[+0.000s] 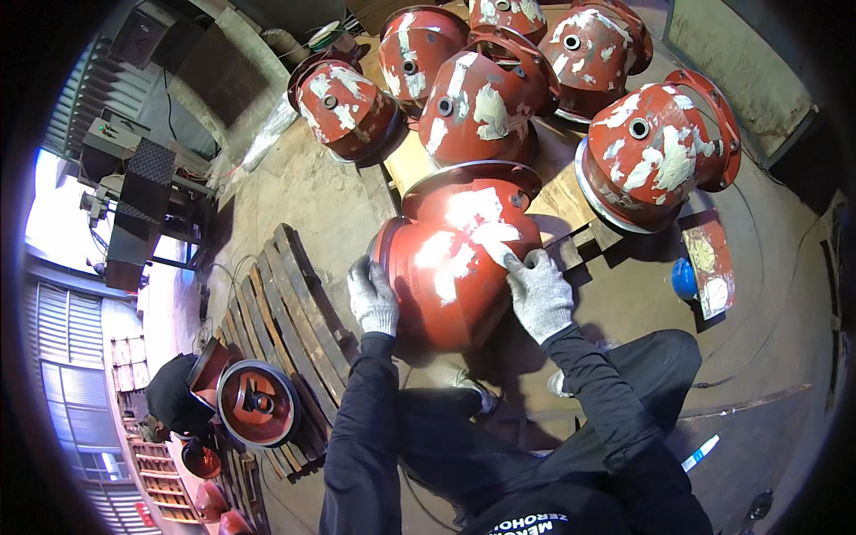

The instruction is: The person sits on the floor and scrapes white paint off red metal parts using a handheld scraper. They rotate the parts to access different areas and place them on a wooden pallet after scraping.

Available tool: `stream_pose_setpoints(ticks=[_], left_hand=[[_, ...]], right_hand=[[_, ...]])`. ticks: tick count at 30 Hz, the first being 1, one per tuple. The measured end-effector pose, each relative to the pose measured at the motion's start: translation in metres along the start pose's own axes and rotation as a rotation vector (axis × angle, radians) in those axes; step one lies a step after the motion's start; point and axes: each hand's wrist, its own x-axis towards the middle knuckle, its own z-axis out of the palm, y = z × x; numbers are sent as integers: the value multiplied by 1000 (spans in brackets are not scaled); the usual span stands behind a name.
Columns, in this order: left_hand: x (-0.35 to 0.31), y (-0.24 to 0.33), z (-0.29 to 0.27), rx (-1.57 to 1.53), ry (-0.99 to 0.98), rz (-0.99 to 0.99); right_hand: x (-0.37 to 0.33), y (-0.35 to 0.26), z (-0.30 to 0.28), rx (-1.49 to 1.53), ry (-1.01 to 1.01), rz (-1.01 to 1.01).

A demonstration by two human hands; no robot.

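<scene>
In front of me sits a large red metal housing (446, 308) with round flanges and patches of whitish putty (473, 207). My left hand (371, 296), in a grey knit glove, holds its left side by the flange edge, fingers close together. Over the right side is my gloved right hand (540, 294), its fingers partly curled. A pale narrow tip reaches from them to the putty; whether it is a finger or a thin tool, I cannot tell. Bright light washes out part of the putty.
Several similar puttied red housings (486, 107) stand behind on wooden boards (562, 198). At right lies a putty-smeared board (709, 267) with a blue round object (684, 279). A slatted pallet (283, 325) and a round red part (259, 403) are at left. A white-and-blue tube (701, 453) lies right.
</scene>
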Motion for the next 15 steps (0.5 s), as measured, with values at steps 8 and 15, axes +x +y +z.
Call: stream_pose_setpoints(ticks=[8,15], left_hand=[[0,2,-2,-12,-16,-14],[0,9,-5,-19,-22,-32]], right_hand=[[17,9,6,-84,-119,9],[20,-4,-1,152,-337,-18]])
